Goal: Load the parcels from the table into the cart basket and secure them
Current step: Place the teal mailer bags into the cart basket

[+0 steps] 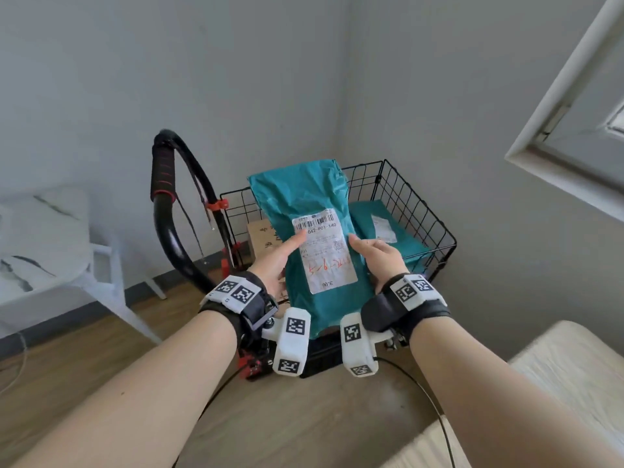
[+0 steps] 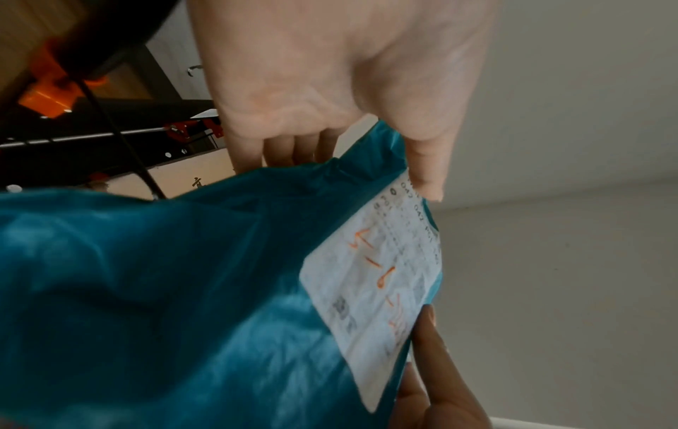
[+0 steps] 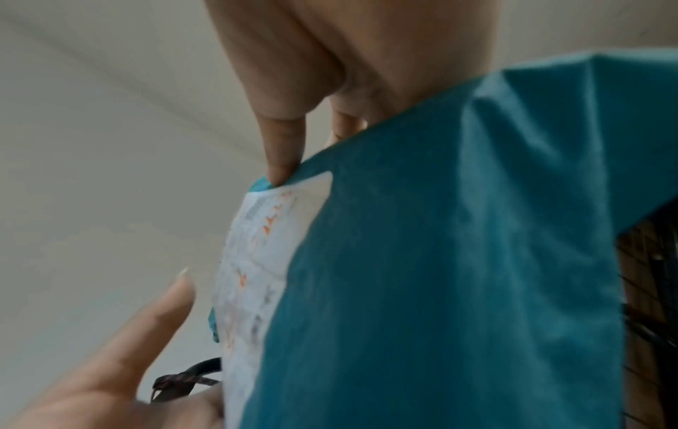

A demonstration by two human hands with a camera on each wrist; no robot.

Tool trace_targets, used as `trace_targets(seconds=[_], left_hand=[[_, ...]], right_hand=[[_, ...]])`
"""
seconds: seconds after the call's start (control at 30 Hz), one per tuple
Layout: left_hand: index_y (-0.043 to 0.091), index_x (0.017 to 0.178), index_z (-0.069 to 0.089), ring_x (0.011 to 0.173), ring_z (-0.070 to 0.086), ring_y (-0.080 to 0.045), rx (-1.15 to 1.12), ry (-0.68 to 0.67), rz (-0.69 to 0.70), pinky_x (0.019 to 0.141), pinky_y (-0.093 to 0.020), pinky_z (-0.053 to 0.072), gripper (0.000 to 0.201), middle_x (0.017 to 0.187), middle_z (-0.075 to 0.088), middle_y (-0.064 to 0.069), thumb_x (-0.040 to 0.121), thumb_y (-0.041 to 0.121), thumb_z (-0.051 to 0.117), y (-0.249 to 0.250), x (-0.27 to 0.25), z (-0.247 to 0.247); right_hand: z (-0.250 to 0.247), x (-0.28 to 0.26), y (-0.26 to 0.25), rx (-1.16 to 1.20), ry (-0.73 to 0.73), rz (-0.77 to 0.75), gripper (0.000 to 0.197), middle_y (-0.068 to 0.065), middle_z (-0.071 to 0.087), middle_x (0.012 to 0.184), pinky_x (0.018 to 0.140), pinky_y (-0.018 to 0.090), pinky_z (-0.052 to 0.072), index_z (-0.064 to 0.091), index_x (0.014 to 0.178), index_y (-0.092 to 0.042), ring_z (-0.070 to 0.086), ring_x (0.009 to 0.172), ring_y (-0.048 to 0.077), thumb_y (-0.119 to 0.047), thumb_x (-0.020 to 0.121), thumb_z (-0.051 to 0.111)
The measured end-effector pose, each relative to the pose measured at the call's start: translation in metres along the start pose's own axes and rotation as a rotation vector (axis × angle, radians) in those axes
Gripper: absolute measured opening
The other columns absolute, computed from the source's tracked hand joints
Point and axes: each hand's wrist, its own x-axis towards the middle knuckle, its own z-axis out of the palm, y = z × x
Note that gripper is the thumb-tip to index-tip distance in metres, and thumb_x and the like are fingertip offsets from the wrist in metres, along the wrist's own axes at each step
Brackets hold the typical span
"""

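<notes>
Grey-walled corner; black wire cart basket (image 1: 418,211) below. Left hand (image 1: 275,261) and right hand (image 1: 380,256) pinched teal plastic mailer parcel (image 1: 304,197); advise lowering it flat.

- The held parcel (image 1: 314,231) hid both hands' fingers behind it and most of the box (image 1: 261,239) in the basket (image 1: 418,211).
- Label (image 1: 324,251) small print was unreadable.
- Both wrist views were blurred.

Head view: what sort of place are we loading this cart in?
Probably a room in a home, not a depot: wood-look floor, plain walls meeting in a corner, a marble-top table beside the cart.
</notes>
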Motion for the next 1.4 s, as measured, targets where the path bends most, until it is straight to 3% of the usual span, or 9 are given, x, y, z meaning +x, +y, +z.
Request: trace_targets(seconds=[0.23,0.43,0.57,0.7,0.83,0.97,1.13,1.3,1.4], left_hand=[[0.010,0.116,0.063,0.083,0.071,-0.016,0.023,-0.055,0.016,0.052,-0.026,0.053,0.052,0.102,0.072,-0.007,0.072,0.035,0.079,0.043,0.078,-0.005],[0.009,0.112,0.066,0.088,0.070,-0.022,0.031,-0.082,-0.003,0.066,-0.031,0.053,0.053,0.103,0.073,-0.010,0.070,0.038,0.080,0.099,0.151,-0.017],[0.012,0.105,0.070,0.084,0.071,-0.024,0.065,-0.103,-0.036,0.063,-0.030,0.052,0.049,0.096,0.074,-0.009,0.066,0.040,0.082,0.118,0.181,-0.023],[0.010,0.099,0.069,0.082,0.071,-0.022,0.052,-0.110,-0.004,0.065,-0.031,0.052,0.041,0.095,0.074,-0.010,0.068,0.034,0.083,0.134,0.207,-0.013],[0.009,0.096,0.067,0.078,0.069,-0.018,0.045,-0.137,0.020,0.060,-0.028,0.052,0.022,0.103,0.071,-0.013,0.077,0.014,0.077,0.143,0.231,0.005],[0.011,0.099,0.065,0.083,0.067,-0.018,0.124,-0.157,0.016,0.064,-0.029,0.055,0.022,0.103,0.069,-0.009,0.080,0.002,0.071,0.145,0.265,0.018],[0.018,0.092,0.062,0.106,0.059,-0.024,0.196,-0.119,-0.183,0.104,-0.044,0.038,0.010,0.105,0.068,-0.005,0.086,0.012,0.067,0.128,0.322,0.042],[0.023,0.087,0.059,0.096,0.056,-0.015,0.296,-0.070,-0.334,0.097,-0.040,0.038,0.005,0.093,0.063,0.002,0.091,0.025,0.061,0.099,0.368,0.061],[0.019,0.094,0.062,0.102,0.058,-0.017,0.340,-0.003,-0.406,0.093,-0.039,0.044,0.013,0.103,0.065,-0.001,0.086,0.028,0.066,0.074,0.396,0.062]], right_hand=[[0.036,0.067,-0.025,-0.025,0.048,-0.034,0.014,0.008,0.060,0.079,0.070,0.035,0.044,0.064,0.071,-0.019,0.052,0.077,0.021,-0.024,0.085,0.065],[0.068,0.121,-0.064,-0.054,0.022,-0.096,0.020,0.008,0.070,0.105,0.096,0.040,0.050,0.069,0.095,-0.019,0.064,0.100,0.023,-0.033,0.079,0.072],[0.078,0.137,-0.080,-0.124,0.020,-0.072,0.039,0.005,0.067,0.112,0.090,0.031,0.050,0.063,0.117,-0.015,0.063,0.101,0.017,-0.026,0.081,0.073],[0.071,0.159,-0.098,-0.156,-0.051,-0.064,0.041,0.001,0.067,0.105,0.070,0.022,0.050,0.058,0.117,-0.021,0.065,0.086,0.009,-0.015,0.080,0.073],[0.062,0.195,-0.107,-0.180,-0.032,-0.035,0.052,0.006,0.070,0.103,0.086,0.040,0.055,0.057,0.122,-0.021,0.069,0.091,0.021,-0.003,0.075,0.073],[0.049,0.236,-0.106,-0.161,-0.063,0.019,0.060,0.008,0.069,0.104,0.071,0.029,0.053,0.055,0.124,-0.020,0.067,0.090,0.020,0.008,0.073,0.069],[0.016,0.300,-0.084,-0.225,-0.102,0.139,0.061,0.012,0.069,0.108,0.086,0.036,0.051,0.057,0.120,-0.027,0.067,0.097,0.025,0.006,0.071,0.072],[-0.010,0.362,-0.038,-0.290,-0.125,0.252,0.056,0.010,0.069,0.104,0.096,0.043,0.049,0.060,0.107,-0.037,0.065,0.102,0.026,0.001,0.068,0.075],[-0.017,0.391,-0.009,-0.322,-0.176,0.332,0.054,-0.001,0.063,0.095,0.089,0.033,0.049,0.056,0.108,-0.036,0.061,0.103,0.019,0.002,0.073,0.073]])
